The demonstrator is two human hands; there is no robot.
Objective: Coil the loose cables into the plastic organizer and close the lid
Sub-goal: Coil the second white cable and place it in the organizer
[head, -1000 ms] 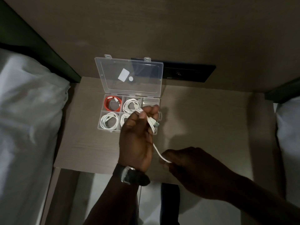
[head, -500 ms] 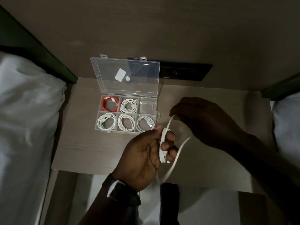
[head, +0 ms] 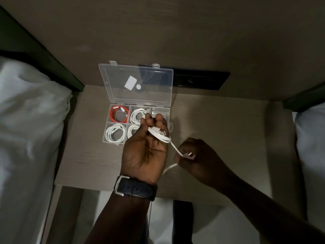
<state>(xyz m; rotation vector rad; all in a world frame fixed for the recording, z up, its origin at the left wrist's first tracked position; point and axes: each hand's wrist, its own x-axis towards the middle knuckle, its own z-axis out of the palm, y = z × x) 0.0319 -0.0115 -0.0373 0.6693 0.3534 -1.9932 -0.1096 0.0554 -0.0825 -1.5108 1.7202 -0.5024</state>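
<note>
A clear plastic organizer [head: 107, 138] sits on the bedside table [head: 219, 124] with its lid [head: 137, 85] standing open against the wall. An orange coiled cable [head: 118, 115] lies in its back left compartment, and white coils [head: 115, 132] fill other compartments. My left hand [head: 146, 152] hovers over the organizer's right half, wrapped by loops of a white cable [head: 161, 135]. My right hand [head: 195, 157], just to the right, pinches the cable's loose end. The organizer's front right compartments are hidden by my left hand.
A black socket panel [head: 200, 80] is set in the wall behind the lid. White bedding [head: 26, 129] lies at the left, and a white pillow edge [head: 311, 138] shows at the right. A dark object [head: 182, 221] stands on the floor below the table's front edge.
My left hand has risen back over the organizer with more loops of the cable around it. My right hand has dropped from the upper right to just right of the left wrist, holding the cable's end.
</note>
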